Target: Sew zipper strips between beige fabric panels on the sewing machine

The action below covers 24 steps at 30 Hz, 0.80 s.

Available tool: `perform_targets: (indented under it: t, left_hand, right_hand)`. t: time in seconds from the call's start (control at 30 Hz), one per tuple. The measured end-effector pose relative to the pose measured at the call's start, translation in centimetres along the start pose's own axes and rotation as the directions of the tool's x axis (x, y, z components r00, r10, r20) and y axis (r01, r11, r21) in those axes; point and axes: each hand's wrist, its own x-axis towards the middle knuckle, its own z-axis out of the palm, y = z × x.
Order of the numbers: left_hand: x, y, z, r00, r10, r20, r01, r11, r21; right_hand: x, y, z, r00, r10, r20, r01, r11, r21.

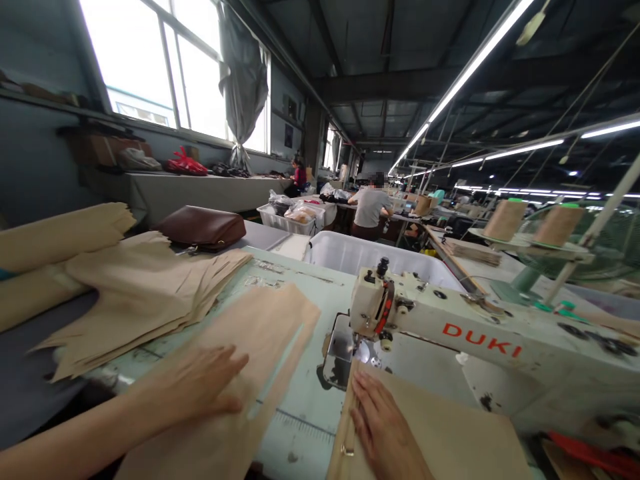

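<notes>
My left hand [197,383] rests on a tan cut piece of cloth [273,317] with a narrow slit along its right side. Its fingers are stretched out, slightly blurred. My right hand [383,423] lies flat on another tan piece of cloth [460,420], fingers extended along its folded left edge, just in front of the needle area. A small shiny metal piece [347,449] shows near that edge. The sewing machine [425,310], lettered DUKI, stands over the right-hand cloth. Left of my left hand lies a stack of tan cloth pieces [160,287].
A brown leather bag [200,228] and rolled tan material [65,233] sit at the left. Behind the machine is a white plastic bin [370,250]. Thread cones [505,219] stand on a holder at the right. A co-worker [373,207] sits farther back.
</notes>
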Motion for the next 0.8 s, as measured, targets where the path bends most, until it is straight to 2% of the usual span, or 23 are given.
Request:
perform_targets:
  t: [0.07, 0.17, 0.27, 0.33, 0.43, 0.53, 0.7, 0.8]
  left_hand:
    - [0.9, 1.4, -1.4, 0.998, 0.036, 0.051, -0.036, 0.999, -0.007]
    - [4.8, 2.5, -2.6, 0.997, 0.071, 0.004, -0.071, 0.995, -0.065]
    - [10.9, 2.3, -2.5, 0.986, 0.165, -0.04, -0.169, 0.974, -0.15]
    - [14.9, 2.2, -2.1, 0.967, 0.251, -0.032, -0.251, 0.941, -0.228]
    - [18.5, 3.0, -1.3, 0.928, 0.371, -0.017, -0.351, 0.861, -0.368]
    - [18.2, 5.1, -0.3, 0.909, 0.413, -0.059, -0.386, 0.778, -0.495]
    - [13.4, 10.9, 1.5, 0.938, 0.316, -0.145, -0.329, 0.675, -0.66]
    - [11.8, 14.1, 2.0, 0.937, 0.297, -0.183, -0.338, 0.642, -0.689]
  right_hand:
    - [0.2, -0.1, -0.4, 1.0, 0.001, 0.031, -0.001, 1.0, 0.001]
    - [0.4, -0.1, -1.0, 0.996, 0.007, 0.087, -0.009, 1.0, 0.017]
    - [0.5, -0.3, -1.6, 0.988, 0.047, 0.146, -0.054, 0.998, 0.043]
    - [0.6, -0.5, -2.1, 0.981, 0.069, 0.184, -0.083, 0.994, 0.071]
    - [0.6, -0.7, -2.8, 0.97, 0.098, 0.223, -0.129, 0.983, 0.128]
    - [0.7, -0.8, -3.3, 0.958, 0.132, 0.256, -0.181, 0.967, 0.179]
    - [1.6, -0.8, -3.7, 0.936, 0.122, 0.331, -0.204, 0.953, 0.224]
    - [2.2, -0.9, -3.7, 0.931, 0.113, 0.347, -0.208, 0.945, 0.251]
